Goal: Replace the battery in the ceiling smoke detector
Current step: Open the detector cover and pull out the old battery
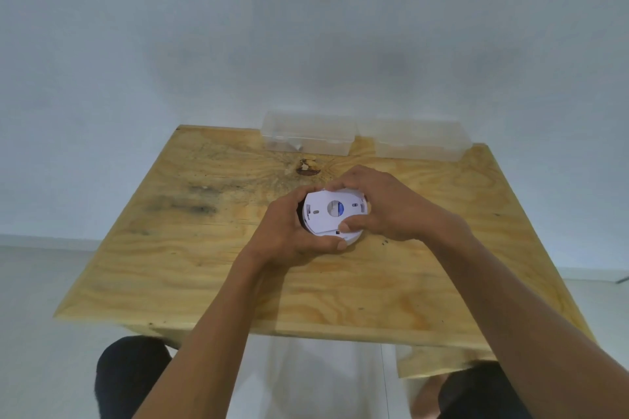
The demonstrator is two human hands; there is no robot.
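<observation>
A round white smoke detector (326, 214) lies back side up on the wooden table (190, 248), a little behind its middle. A flat white mounting plate covers its back, with a round hole that shows something blue inside. My left hand (289, 235) wraps the detector's left and near rim, thumb along the front edge. My right hand (381, 204) grips from the right, fingers curled over the far rim and thumb pressed on the plate's near edge. No loose battery is visible.
Two clear plastic boxes stand at the table's far edge against the wall, one (308, 133) behind the detector and one (422, 139) to the right. A dark knot (308, 168) marks the wood. My knees show below the near edge.
</observation>
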